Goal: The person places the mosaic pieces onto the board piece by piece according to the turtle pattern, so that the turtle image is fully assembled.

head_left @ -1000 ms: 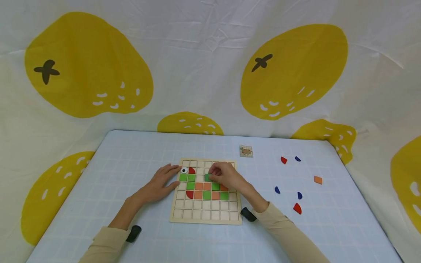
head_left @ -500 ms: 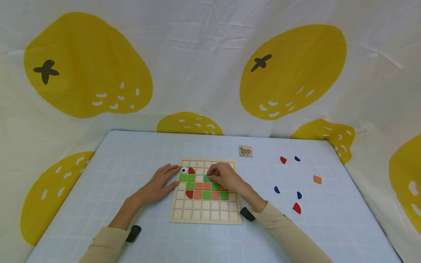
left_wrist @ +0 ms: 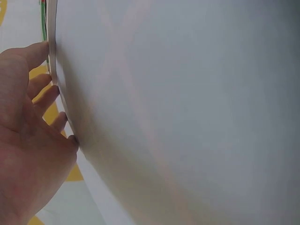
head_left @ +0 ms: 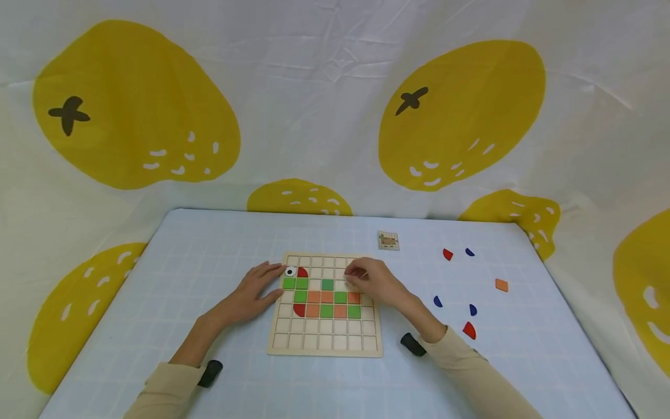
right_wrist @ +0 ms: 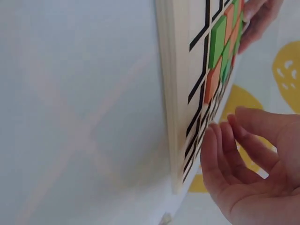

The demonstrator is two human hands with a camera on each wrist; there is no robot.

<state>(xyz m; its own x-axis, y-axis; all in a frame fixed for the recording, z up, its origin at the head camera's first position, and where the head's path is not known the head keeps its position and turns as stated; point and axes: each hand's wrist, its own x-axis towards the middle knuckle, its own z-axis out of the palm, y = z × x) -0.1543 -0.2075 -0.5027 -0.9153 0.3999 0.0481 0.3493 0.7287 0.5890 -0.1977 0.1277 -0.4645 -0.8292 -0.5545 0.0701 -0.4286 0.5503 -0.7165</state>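
The left hand (head_left: 253, 294) is spread, its fingertips touching the left edge of the board (head_left: 332, 340). That looks like sound bracing: a light, even hold should stop the board sliding without nudging the eye tile (head_left: 290, 272) just beside the fingers. The right hand (head_left: 378, 280) hangs over the upper right of the grid, fingers bent and tips close together, with no piece showing between them. The blue-green tile (head_left: 327, 284) lies on the board, directly above an orange tile (head_left: 327, 297), with 1 bare square on either side of it. From the right wrist the board is nearly edge-on, so whether that tile sits fully flat is hard to tell; a soft press on its centre would settle it.

Any piece put down near it is best pinched by 2 opposite edges, squared to the grid lines and lowered straight, so that the green tile (head_left: 340, 297) and its neighbours are not knocked. The loose pieces lie on the table (head_left: 220, 238), well apart to the right: 2 red pieces (head_left: 469, 330), 3 blue pieces (head_left: 438, 301) and 1 orange piece (head_left: 501, 285). The curved ones deserve a turn in the fingers first, so their straight sides match the lines
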